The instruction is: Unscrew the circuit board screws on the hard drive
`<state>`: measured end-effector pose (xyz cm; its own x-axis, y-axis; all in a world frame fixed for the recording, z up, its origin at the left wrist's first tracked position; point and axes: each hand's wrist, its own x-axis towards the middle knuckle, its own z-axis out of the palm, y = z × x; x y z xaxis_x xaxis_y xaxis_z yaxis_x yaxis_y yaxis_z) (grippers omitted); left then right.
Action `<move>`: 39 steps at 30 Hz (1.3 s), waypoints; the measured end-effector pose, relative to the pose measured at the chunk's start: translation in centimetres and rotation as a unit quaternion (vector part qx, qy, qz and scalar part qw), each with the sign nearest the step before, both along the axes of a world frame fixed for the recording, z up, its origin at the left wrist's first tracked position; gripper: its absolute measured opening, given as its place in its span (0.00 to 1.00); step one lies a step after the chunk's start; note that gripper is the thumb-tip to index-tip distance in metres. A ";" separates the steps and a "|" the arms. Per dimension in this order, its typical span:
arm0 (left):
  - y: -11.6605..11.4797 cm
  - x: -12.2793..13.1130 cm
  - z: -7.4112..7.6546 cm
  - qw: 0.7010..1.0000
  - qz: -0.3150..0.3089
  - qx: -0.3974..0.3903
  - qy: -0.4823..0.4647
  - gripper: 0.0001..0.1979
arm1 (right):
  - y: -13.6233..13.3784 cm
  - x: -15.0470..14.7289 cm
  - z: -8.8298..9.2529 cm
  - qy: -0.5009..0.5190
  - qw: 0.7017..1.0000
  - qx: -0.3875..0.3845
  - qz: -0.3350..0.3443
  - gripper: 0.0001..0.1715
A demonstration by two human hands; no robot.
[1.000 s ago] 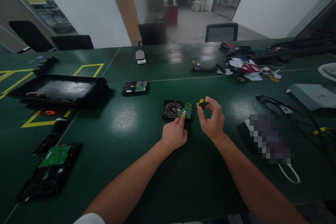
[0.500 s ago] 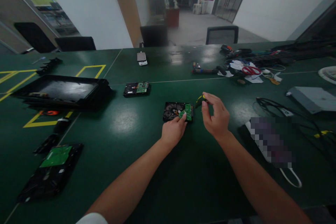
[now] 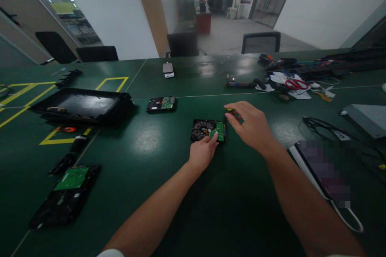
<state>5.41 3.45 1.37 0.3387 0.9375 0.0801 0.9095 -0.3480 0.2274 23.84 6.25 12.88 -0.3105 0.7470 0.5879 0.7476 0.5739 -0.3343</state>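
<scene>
The left hand (image 3: 202, 154), half-curled, presses a fingertip on the hard disk drive (image 3: 200, 129) on the green table (image 3: 164, 160) (likely dense, stiff; take its edges, sparing the fragile circuit board (image 3: 221, 128)); grip unclear. A screwdriver (image 3: 230, 110) sits pinched in the right hand (image 3: 251, 124).

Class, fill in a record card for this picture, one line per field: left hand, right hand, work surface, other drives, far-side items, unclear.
Left hand: hand with a fingertip on the green circuit board of a black hard drive
Right hand: hand pinching a small yellow-marked tool near the board
Work surface: dark green table
Other drives: one beyond, one at lower left
Far-side items: red cable, white papers
Unclear: tool's tip
</scene>
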 end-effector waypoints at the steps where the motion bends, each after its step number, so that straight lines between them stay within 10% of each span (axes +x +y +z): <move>1: 0.1 0.0 0.0 1.000 0.002 -0.002 -0.002 0.24 | 0.2 0.1 0.3 -0.008 1.000 -0.010 0.002 0.12; 39: 3.1 0.6 0.2 0.999 0.028 -0.017 -0.021 0.24 | 2.2 1.8 -0.5 0.014 0.998 -0.041 -0.037 0.12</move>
<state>5.98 6.57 1.56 0.2821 0.9574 0.0615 0.9171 -0.2879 0.2756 25.62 8.40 12.35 -0.2366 0.8138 0.5308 0.7767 0.4866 -0.3999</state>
